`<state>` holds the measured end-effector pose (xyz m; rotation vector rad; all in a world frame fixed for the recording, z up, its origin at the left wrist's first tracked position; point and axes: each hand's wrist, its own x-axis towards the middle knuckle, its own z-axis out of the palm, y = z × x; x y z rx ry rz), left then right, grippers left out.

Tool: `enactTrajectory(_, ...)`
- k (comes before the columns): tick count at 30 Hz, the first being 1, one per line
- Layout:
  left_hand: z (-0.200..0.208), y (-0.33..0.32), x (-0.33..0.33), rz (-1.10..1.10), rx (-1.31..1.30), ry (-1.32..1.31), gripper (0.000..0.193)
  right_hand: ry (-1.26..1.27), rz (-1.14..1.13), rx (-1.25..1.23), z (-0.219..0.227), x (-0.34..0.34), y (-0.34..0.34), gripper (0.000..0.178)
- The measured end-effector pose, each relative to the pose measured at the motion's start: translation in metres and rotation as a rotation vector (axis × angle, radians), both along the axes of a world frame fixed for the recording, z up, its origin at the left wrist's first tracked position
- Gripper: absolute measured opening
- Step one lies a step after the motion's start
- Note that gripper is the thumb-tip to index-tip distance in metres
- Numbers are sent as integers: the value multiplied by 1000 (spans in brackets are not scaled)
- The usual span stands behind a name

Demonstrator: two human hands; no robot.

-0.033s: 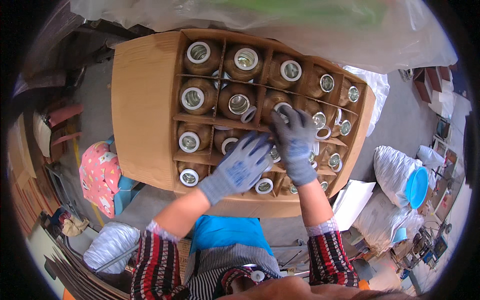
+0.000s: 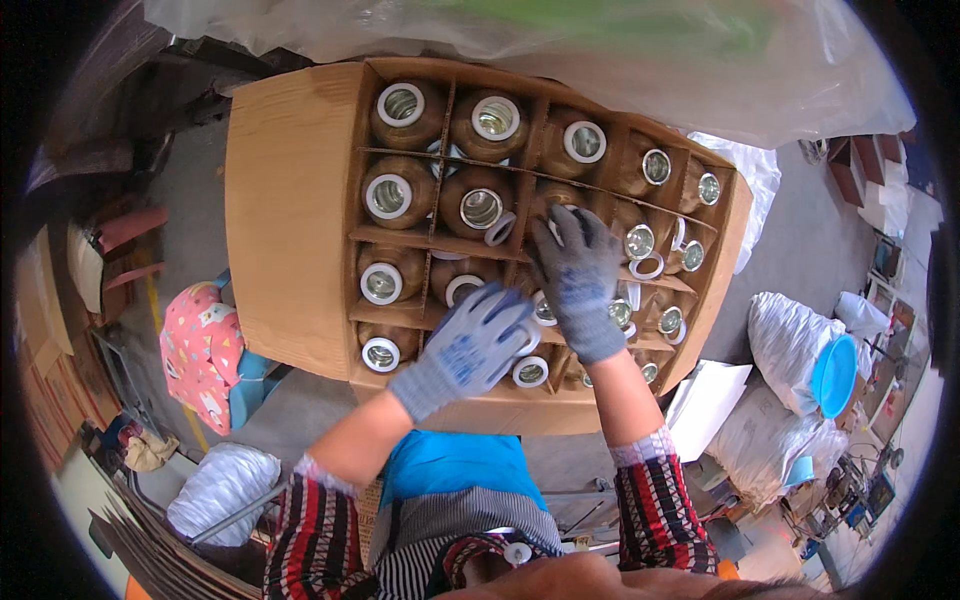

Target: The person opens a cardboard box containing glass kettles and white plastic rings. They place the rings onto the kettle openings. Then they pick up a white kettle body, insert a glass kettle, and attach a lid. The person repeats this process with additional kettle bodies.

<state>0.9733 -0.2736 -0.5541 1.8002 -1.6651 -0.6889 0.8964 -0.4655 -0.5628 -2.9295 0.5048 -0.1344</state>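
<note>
An open cardboard box (image 2: 290, 215) holds several round glass jars in divider cells, their mouths up. My left hand (image 2: 465, 345), in a grey-blue glove, is over the near middle cells. Its fingers are closed, with a white ring (image 2: 529, 338) at the fingertips. My right hand (image 2: 578, 275), gloved alike, reaches farther in, its fingers curled over the mouth of a jar (image 2: 556, 193) and partly hiding it. Many jars, such as the far-left one (image 2: 400, 104), wear white rings on their mouths. Another jar (image 2: 481, 209) has a bare rim, with a loose ring (image 2: 499, 229) beside it.
Clear plastic sheeting (image 2: 560, 60) hangs along the box's far side. To the left stands a seat with a pink patterned cover (image 2: 200, 345). White sacks (image 2: 790, 345) and a blue basin (image 2: 833, 374) are at the right, and a white bundle (image 2: 225, 490) lies at the lower left.
My left hand has drawn slightly left and toward me, and a white ring now shows at its fingertips. My right hand has shifted slightly left over the jar's mouth.
</note>
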Motion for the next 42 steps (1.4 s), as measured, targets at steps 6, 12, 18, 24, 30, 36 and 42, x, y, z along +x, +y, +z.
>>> enactTrajectory(6,-7,94,-6,563,109,305,40,-23,-16,-30,-50,32,13,30)
enactTrajectory(12,-2,82,42,591,22,216,40,-20,88,222,-17,35,11,22)
enactTrajectory(18,-26,25,58,251,31,-97,36,31,-101,280,-36,64,17,31)
enactTrajectory(24,-58,1,62,190,111,-178,32,41,-143,254,-56,66,7,37)
enactTrajectory(30,-71,8,58,253,107,-203,33,-5,-187,341,-54,59,0,37)
enactTrajectory(36,-50,-3,76,218,63,-195,32,-195,-64,170,-32,51,13,29)
enactTrajectory(42,-54,-12,136,256,19,424,30,-89,-100,218,-20,12,75,40)
